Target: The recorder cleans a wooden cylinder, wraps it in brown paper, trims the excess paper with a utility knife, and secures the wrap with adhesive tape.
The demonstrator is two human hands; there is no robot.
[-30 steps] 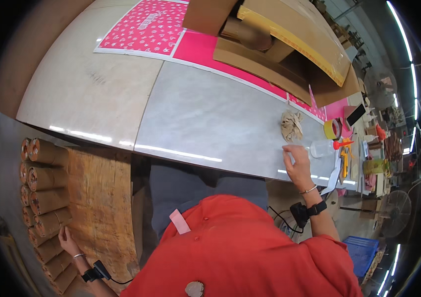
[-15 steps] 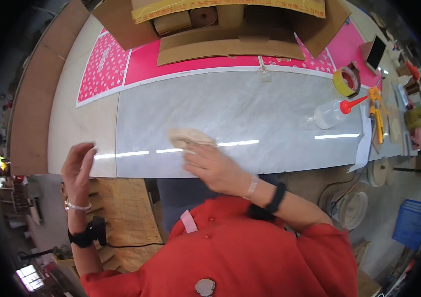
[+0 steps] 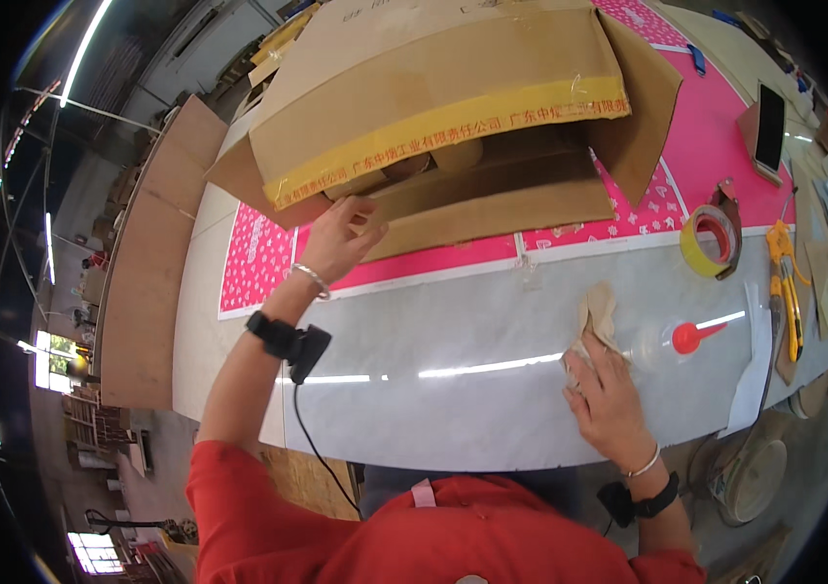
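My right hand (image 3: 606, 394) holds a crumpled beige cloth (image 3: 597, 313) on the grey tabletop (image 3: 453, 321). Just right of it is a clear squeeze bottle (image 3: 649, 343) with a red nozzle cap (image 3: 688, 338). My left hand (image 3: 338, 238) is raised at the left part of the open cardboard box (image 3: 424, 88), its fingers loosely bent and apart, with nothing visible in them. Inside the box, partly hidden behind the taped flap, are brown rolls (image 3: 458, 154). The box's lower flap (image 3: 492, 219) lies near my left fingertips.
Pink patterned sheets (image 3: 260, 255) lie under the box. On the right are a tape dispenser (image 3: 709, 241), a phone on a stand (image 3: 769, 127), yellow-handled cutters (image 3: 786, 292) and a white paper strip (image 3: 750, 365). A tall brown board (image 3: 146, 282) borders the left side.
My left hand has moved up and forward from the table's near left edge to the box. My right hand has carried the cloth rightward, beside the bottle. The view has shifted too.
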